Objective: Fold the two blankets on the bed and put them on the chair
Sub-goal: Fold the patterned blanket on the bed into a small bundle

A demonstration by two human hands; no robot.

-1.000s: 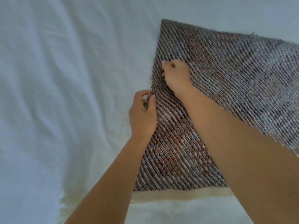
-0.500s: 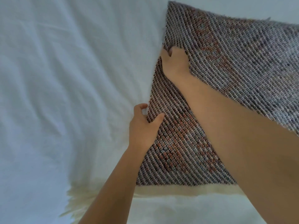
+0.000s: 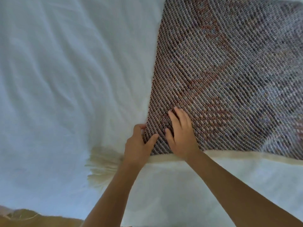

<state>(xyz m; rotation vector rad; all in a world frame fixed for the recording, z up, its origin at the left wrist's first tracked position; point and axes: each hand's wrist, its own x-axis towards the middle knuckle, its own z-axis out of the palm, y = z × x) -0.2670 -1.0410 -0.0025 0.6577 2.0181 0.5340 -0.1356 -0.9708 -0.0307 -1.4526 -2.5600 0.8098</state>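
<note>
A woven blanket (image 3: pixel 229 79) is spread on the bed (image 3: pixel 57 79), toward the right. It lies over a cream blanket (image 3: pixel 246 157), whose edge shows as a strip along the near side and whose fringe (image 3: pixel 101 164) sticks out at the left. The woven blanket's left edge, close to its near corner, is pinched by the left hand (image 3: pixel 137 145), thumb on top. The right hand (image 3: pixel 182 135) is laid flat just beside it, fingers straight and spread on the weave.
</note>
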